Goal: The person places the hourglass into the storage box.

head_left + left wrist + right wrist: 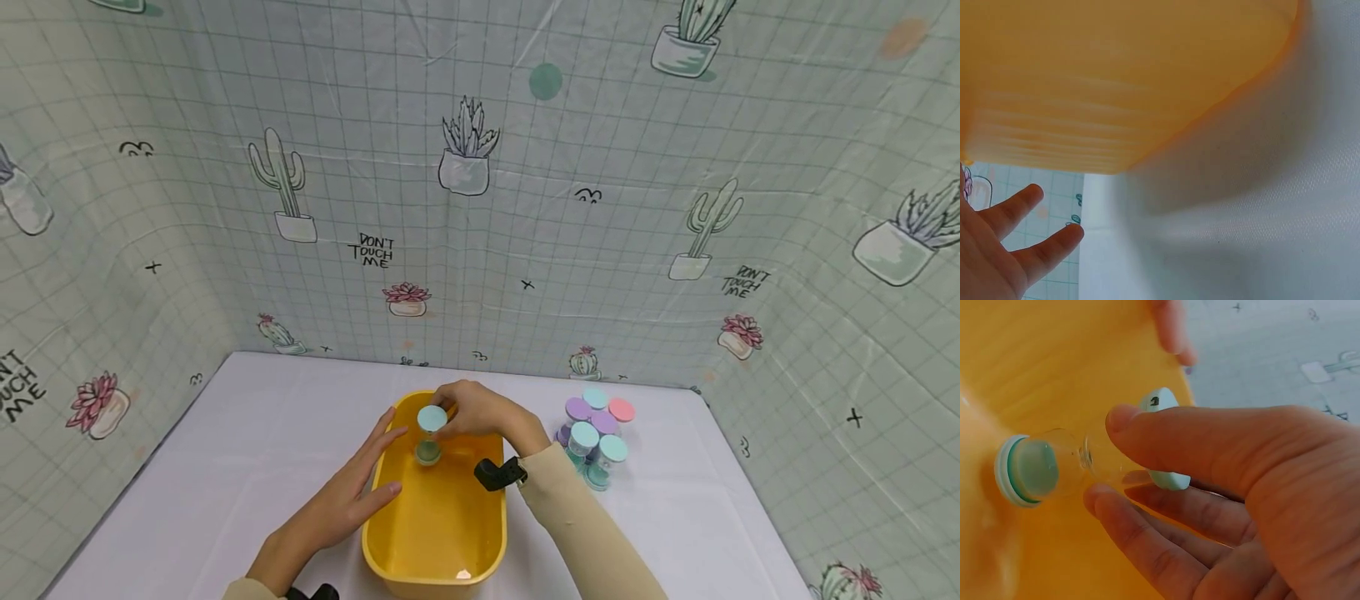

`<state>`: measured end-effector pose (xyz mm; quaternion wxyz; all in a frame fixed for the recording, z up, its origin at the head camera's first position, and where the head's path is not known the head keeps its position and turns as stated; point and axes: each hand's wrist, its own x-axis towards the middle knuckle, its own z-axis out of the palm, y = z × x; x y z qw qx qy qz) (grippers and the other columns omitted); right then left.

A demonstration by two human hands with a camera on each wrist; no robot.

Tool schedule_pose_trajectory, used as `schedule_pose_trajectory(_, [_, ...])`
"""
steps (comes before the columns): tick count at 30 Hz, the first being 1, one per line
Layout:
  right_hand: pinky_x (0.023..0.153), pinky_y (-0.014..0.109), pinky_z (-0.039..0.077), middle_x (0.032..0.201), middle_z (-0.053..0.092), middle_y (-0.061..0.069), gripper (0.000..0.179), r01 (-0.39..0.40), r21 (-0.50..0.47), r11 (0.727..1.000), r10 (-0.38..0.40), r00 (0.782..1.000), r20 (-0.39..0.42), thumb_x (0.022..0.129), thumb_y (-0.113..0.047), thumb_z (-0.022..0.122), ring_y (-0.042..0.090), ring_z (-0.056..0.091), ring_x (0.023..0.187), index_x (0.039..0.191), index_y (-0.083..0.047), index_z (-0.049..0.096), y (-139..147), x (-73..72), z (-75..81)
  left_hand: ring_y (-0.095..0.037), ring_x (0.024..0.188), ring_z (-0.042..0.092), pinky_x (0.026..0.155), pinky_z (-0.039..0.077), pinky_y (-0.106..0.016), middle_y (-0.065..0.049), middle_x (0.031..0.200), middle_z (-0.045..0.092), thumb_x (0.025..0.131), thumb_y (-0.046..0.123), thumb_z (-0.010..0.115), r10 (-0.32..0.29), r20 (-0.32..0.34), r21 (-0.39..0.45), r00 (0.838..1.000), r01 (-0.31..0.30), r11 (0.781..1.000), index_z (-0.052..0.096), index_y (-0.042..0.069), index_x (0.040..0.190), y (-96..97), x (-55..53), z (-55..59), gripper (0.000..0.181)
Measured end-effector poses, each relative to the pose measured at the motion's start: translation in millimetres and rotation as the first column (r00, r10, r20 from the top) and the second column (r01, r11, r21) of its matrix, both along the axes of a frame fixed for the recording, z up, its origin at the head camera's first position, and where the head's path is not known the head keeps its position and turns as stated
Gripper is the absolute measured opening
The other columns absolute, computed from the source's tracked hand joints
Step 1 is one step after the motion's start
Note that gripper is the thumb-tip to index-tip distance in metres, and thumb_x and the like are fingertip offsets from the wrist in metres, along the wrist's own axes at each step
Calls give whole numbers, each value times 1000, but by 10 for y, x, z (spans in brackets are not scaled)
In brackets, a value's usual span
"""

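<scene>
A sand timer with pale blue-green caps and a clear glass waist stands inside a yellow basin, near its far end. My right hand reaches over the far right rim and pinches the timer's upper part between thumb and fingers. Up close in the right wrist view, the sand timer shows green sand in its lower bulb. My left hand is at the basin's left rim with fingers spread. In the left wrist view, two fingers stick out beside the basin wall.
A cluster of more sand timers with blue, purple and pink caps stands on the white table to the right of the basin. Behind rises a cloth backdrop printed with cacti, which also runs along both sides.
</scene>
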<state>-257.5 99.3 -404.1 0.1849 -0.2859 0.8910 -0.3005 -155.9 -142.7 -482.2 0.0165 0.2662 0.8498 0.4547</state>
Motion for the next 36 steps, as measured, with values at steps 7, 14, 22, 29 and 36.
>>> schedule_pose_trajectory(7, [99, 34, 56, 121, 74, 7, 37, 17, 38, 999, -17, 1000, 19, 88, -17, 83, 16, 67, 105, 122, -8, 72, -65, -30, -140, -43, 157, 16, 117, 23, -69, -6, 175, 3, 106, 31, 54, -7, 3, 4, 1000, 7, 1000, 31, 21, 161, 3, -29, 5, 61])
schedule_pose_trajectory(14, [99, 34, 55, 123, 73, 9, 41, 15, 64, 998, -16, 1000, 17, 88, -18, 83, 20, 68, 109, 125, -7, 71, -115, -49, -201, -41, 157, 18, 116, 24, -69, -6, 175, 3, 106, 30, 54, -12, -10, -6, 1000, 12, 1000, 31, 23, 161, 2, -38, 26, 60])
schedule_pose_trajectory(22, [96, 31, 56, 119, 74, 6, 35, 3, 55, 998, -4, 1000, 31, 88, -16, 83, 19, 68, 108, 120, -8, 72, -119, -52, -253, -42, 157, 17, 114, 26, -71, -8, 175, 1, 106, 29, 55, -36, 0, -7, 999, 36, 999, 30, 17, 161, 16, -47, 28, 61])
schedule_pose_trajectory(29, [91, 31, 56, 113, 73, 1, 32, 31, 74, 997, -35, 998, 55, 89, -18, 82, 14, 66, 98, 118, -12, 72, -141, -8, -246, -40, 157, 19, 119, 30, -62, -6, 175, 2, 107, 29, 54, -24, -17, -23, 1000, 23, 999, 31, 19, 161, 3, -17, 15, 60])
schedule_pose_trajectory(36, [84, 27, 55, 107, 73, -1, 32, 47, 89, 995, -50, 998, 29, 87, -16, 84, 10, 63, 89, 116, -13, 72, -180, 10, -241, -39, 157, 19, 124, 27, -38, -5, 175, 3, 107, 27, 54, -29, -29, -7, 999, 29, 1000, 32, 20, 160, -15, 10, 14, 58])
